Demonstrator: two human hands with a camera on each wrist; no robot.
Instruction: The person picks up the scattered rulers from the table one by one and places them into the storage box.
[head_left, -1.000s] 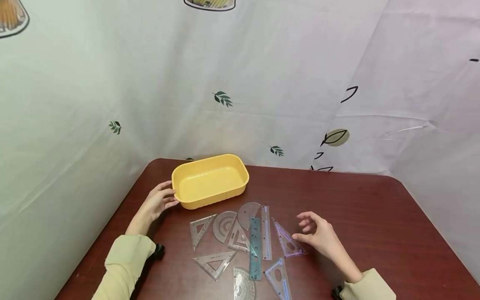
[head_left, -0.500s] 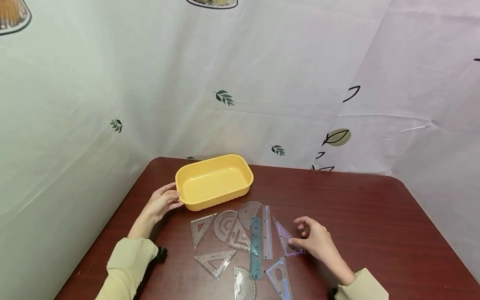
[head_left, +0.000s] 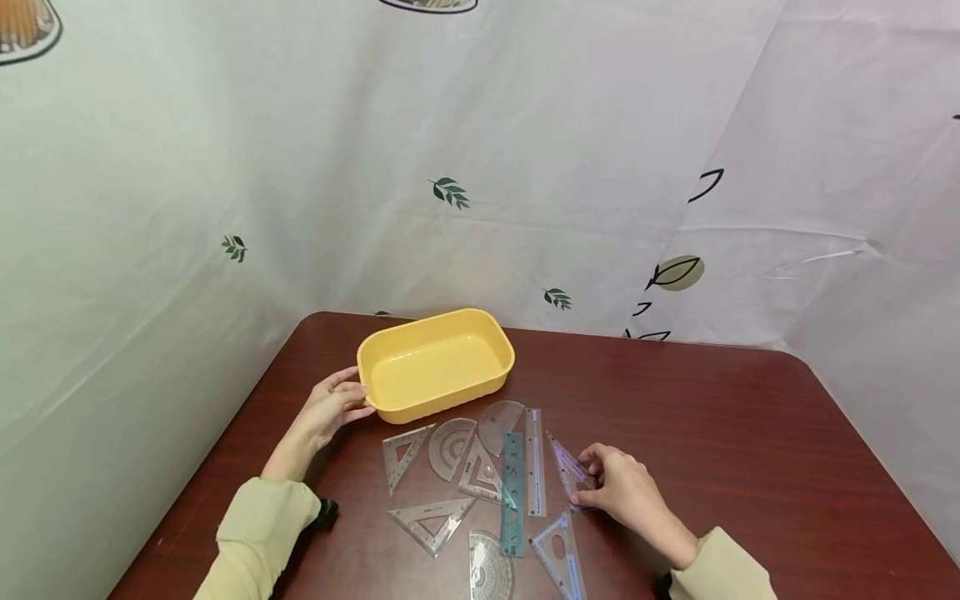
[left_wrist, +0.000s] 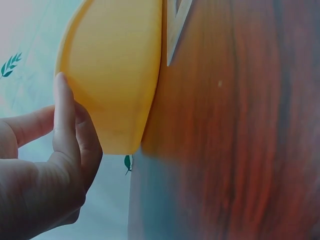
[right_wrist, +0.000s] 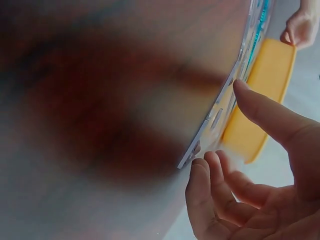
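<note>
At the left end of the yellow plastic basket (head_left: 438, 392), my left hand (head_left: 330, 412) holds its rim; the left wrist view has a fingertip against the basket's edge (left_wrist: 62, 65). My right hand (head_left: 622, 487) is down over a clear set square (head_left: 567, 467) with purple markings, which lies on the table. Its thumb and curved fingers (right_wrist: 200, 185) stand apart, the thumb tip right at the set square's edge. Left of it lie a clear ruler (head_left: 534, 467) and a teal ruler (head_left: 513, 508). A blue-marked set square (head_left: 558, 554) lies nearer the front.
More clear set squares (head_left: 427, 517) and several protractors (head_left: 491, 571) are spread between the hands, some overlapping. The dark red-brown table (head_left: 712, 417) extends right. A white printed curtain (head_left: 480, 167) hangs behind its back edge.
My left hand and the yellow basket have shifted a little to the right. My right hand has moved left and down onto the purple-marked set square, which has stayed in place.
</note>
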